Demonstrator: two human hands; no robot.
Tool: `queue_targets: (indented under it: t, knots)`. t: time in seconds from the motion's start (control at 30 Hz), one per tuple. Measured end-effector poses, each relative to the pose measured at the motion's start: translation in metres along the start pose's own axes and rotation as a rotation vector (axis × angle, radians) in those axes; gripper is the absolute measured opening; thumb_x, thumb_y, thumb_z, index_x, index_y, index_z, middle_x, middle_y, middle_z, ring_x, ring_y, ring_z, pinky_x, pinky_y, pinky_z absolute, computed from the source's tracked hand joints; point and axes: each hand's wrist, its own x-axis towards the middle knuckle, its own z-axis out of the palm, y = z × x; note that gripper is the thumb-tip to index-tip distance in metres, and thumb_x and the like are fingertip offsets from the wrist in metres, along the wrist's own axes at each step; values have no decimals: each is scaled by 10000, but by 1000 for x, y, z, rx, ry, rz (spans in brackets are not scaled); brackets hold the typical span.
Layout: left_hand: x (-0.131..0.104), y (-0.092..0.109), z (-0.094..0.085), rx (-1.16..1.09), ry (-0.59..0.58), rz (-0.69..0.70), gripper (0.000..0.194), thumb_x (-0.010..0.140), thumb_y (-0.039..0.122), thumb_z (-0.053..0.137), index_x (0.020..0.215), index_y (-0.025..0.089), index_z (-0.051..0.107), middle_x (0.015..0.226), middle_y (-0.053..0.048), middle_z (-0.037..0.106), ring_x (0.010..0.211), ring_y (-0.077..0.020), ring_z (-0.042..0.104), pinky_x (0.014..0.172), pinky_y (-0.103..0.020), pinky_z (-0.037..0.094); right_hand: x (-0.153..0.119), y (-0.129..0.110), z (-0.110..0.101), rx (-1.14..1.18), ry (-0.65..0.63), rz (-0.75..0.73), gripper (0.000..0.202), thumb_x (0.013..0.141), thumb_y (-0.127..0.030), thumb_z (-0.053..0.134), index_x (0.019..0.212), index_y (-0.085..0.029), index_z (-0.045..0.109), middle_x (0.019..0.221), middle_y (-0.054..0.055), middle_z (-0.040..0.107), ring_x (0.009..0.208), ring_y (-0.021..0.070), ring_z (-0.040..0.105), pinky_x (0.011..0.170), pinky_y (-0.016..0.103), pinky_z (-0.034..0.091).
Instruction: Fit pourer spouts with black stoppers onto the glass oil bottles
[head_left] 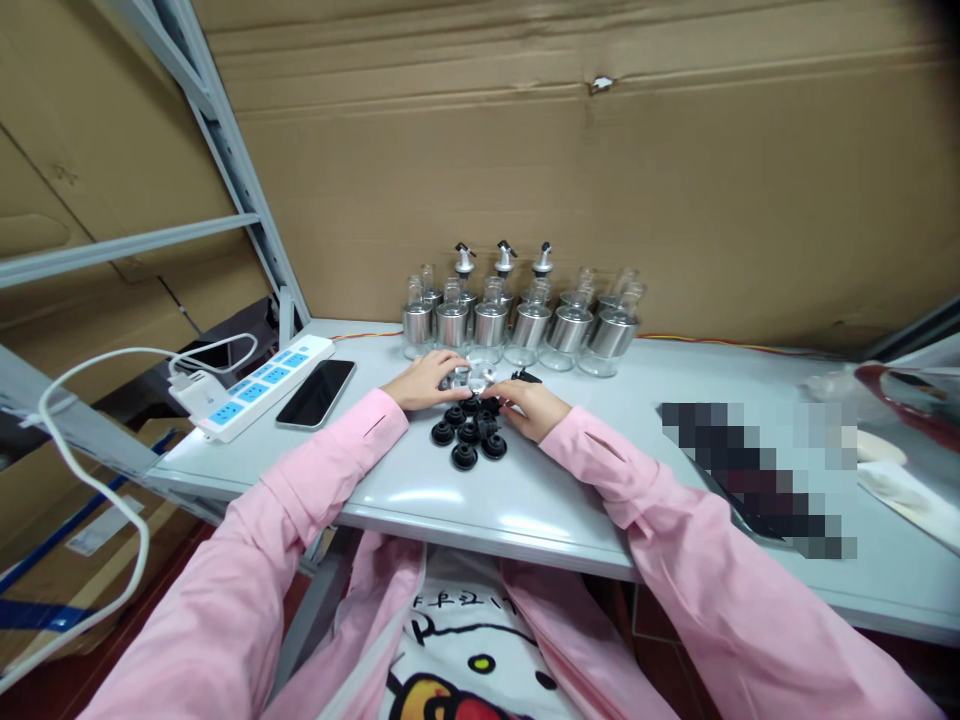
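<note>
Near the table's middle, my left hand [429, 381] lies with its fingers stretched over the left side of a small group of shiny silver caps [480, 376]. Opposite it, my right hand [527, 406] rests with fingers apart at the right edge of a cluster of black rubber stoppers [466, 432]. Its fingertips reach the rear stoppers and partly hide them. No object shows clearly gripped in either hand. Just behind my right hand sit small black spout parts [526, 377]. Glass bottles with silver bands [490, 326] stand upright in rows behind both hands.
Three rear bottles carry pourer tops [504, 258]. To the left lie a phone [316, 393] and a white power strip [270, 385] with a plugged-in charger and cable. A blurred dark object [750, 480] lies on the right. Cardboard [600, 190] walls the back.
</note>
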Motion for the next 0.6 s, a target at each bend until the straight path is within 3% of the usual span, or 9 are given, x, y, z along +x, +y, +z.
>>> queue_targets:
  t: [0.4, 0.6]
  knots:
    - [0, 1, 0, 27, -16, 14, 550, 844, 601, 421, 1268, 253, 465, 1345, -69, 445, 1233, -246, 389, 1032, -414, 302, 0, 2, 4, -7, 29, -39, 487, 657, 57, 392, 1014, -161, 640, 951, 68, 702, 851, 178, 642, 771, 317, 505]
    - [0, 1, 0, 22, -15, 19, 564, 840, 612, 416, 1279, 259, 454, 1342, -67, 448, 1237, -250, 384, 1030, -420, 301, 0, 2, 5, -50, 25, -9, 456, 659, 29, 449, 1024, -160, 646, 974, 87, 677, 878, 192, 633, 785, 323, 506]
